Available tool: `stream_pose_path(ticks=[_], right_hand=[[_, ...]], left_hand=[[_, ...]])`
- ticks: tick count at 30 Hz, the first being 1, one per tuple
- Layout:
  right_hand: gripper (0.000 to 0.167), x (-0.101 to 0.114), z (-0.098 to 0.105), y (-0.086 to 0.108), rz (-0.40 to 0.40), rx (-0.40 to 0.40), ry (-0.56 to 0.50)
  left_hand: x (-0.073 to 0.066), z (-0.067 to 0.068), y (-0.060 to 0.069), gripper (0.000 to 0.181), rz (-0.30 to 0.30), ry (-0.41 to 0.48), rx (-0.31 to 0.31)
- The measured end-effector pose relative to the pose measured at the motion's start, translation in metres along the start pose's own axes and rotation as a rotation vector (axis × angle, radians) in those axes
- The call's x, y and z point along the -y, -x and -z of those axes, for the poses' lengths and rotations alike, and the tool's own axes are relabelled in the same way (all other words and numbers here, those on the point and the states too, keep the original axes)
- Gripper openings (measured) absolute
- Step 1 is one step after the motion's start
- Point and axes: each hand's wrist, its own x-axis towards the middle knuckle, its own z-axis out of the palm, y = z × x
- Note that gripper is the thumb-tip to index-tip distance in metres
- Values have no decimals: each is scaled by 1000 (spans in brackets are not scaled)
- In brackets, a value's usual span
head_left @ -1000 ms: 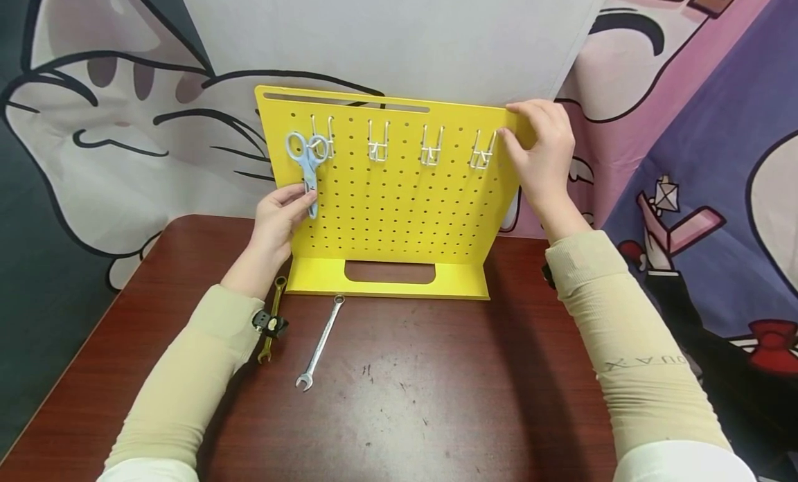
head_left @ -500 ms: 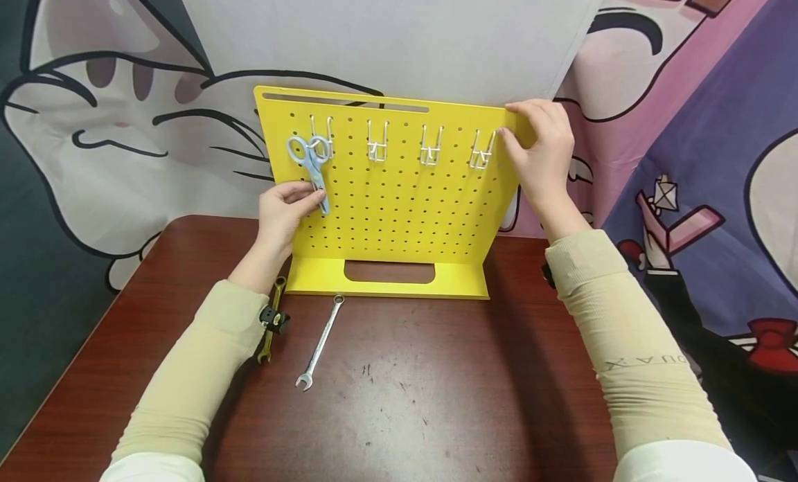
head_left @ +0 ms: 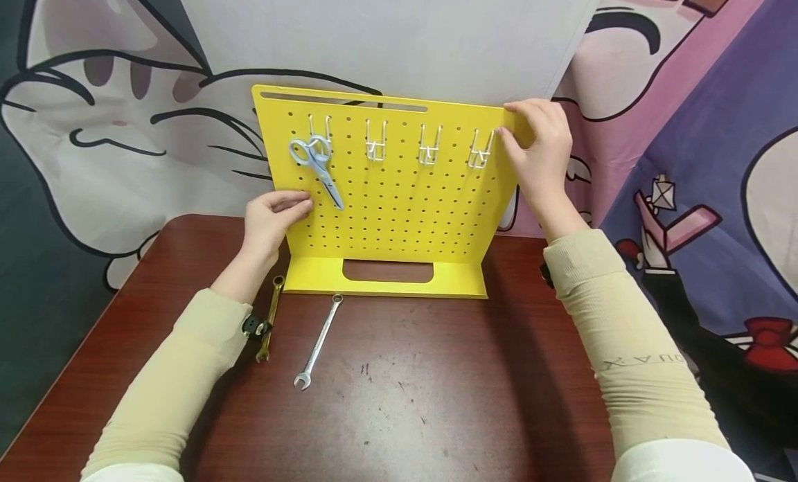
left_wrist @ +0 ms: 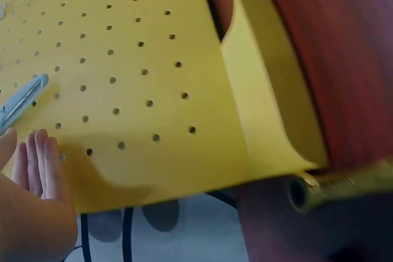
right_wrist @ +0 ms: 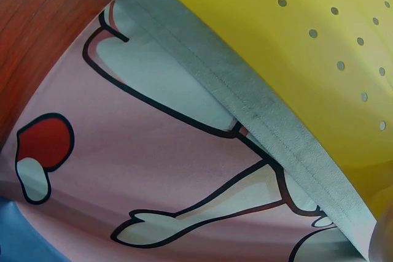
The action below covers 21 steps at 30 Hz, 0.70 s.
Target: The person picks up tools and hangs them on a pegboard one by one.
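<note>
A pair of light blue scissors (head_left: 319, 165) hangs by a handle loop from the leftmost white wire hook (head_left: 328, 137) on the yellow pegboard (head_left: 399, 219), with its blades tilted down to the right. Just left of the blades is my left hand (head_left: 268, 222), its fingers fairly straight by the board's left edge and nothing held. The left wrist view shows those fingers (left_wrist: 46, 167) close to the perforated face, below the scissor tip (left_wrist: 34, 90). My right hand (head_left: 541, 146) grips the board's upper right corner, thumb in front. Only a sliver of it shows in the right wrist view.
Several white wire hooks, one of them a middle hook (head_left: 376, 141), line the board's upper part. On the brown table (head_left: 436, 399) lie a silver wrench (head_left: 319, 342) and a gold-coloured wrench (head_left: 270, 319), the latter beside the left sleeve. Cartoon-printed fabric (head_left: 156, 136) stands behind.
My left hand has let go of the scissors and drawn back to the left. The blades have swung to the right. My right hand stays on the corner.
</note>
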Motion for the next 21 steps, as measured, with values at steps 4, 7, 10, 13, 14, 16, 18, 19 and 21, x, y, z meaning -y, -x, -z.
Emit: stream_pose_path(ticks=[4, 7, 10, 13, 14, 16, 18, 19, 21], right_hand=[[26, 1, 0, 0, -30, -9, -20], [26, 0, 0, 0, -9, -7, -6], [27, -1, 0, -1, 20, -9, 4], [27, -3, 0, -1, 44, -10, 9], [27, -4, 0, -1, 46, -11, 7], [28, -4, 0, 0, 57, -8, 11], [28, -3, 0, 0, 58, -7, 8], [28, -3, 0, 0, 60, -6, 8], [28, -3, 0, 1, 59, -7, 4]], left_hand=[[5, 16, 9, 30, 13, -57, 31], [8, 29, 17, 30, 37, -114, 37], [9, 43, 24, 27, 55, -162, 35], [8, 57, 31, 28, 52, -257, 42], [8, 62, 34, 30, 44, -300, 43], [6, 70, 40, 32, 24, -419, 45], [5, 78, 46, 34, -4, -535, 51], [4, 81, 49, 34, -21, -595, 57], [4, 89, 54, 32, -60, -706, 73]])
